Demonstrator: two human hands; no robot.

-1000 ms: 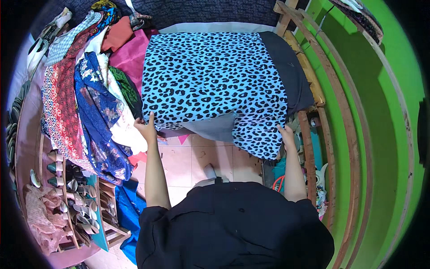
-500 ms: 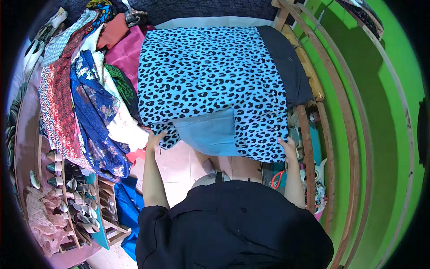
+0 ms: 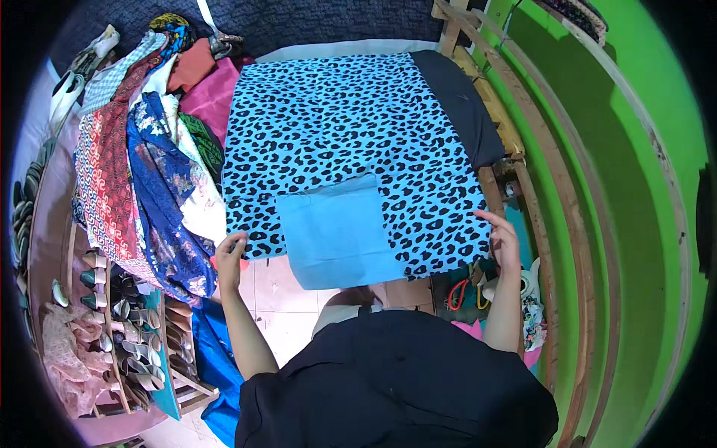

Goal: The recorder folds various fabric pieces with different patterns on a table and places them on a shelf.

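A light blue cloth with black leopard spots (image 3: 336, 119) lies spread over a dark grey cloth (image 3: 459, 104) in front of me. Its near edge has a plain light blue panel (image 3: 336, 231), which hangs a little past the edge towards my body. My left hand (image 3: 233, 248) pinches the near left corner of the spotted cloth between thumb and fingers. At the near right corner, my right hand (image 3: 504, 239) grips the edge, one finger stretched over the top and the others partly hidden. Between the two hands the cloth looks fairly flat.
Mixed garments (image 3: 160, 172) are heaped along the left side. Below them stands a rack of shoes (image 3: 134, 328), with a blue cloth (image 3: 216, 366) beside it. Wooden rails (image 3: 575, 187) run along the green wall (image 3: 657, 224) on the right. Pale floor tiles (image 3: 280, 287) show near my body.
The left corner, folded under before, now lies out flat. Both hands have moved outward, the left one lower and the right one higher. The plain panel has dropped closer to me.
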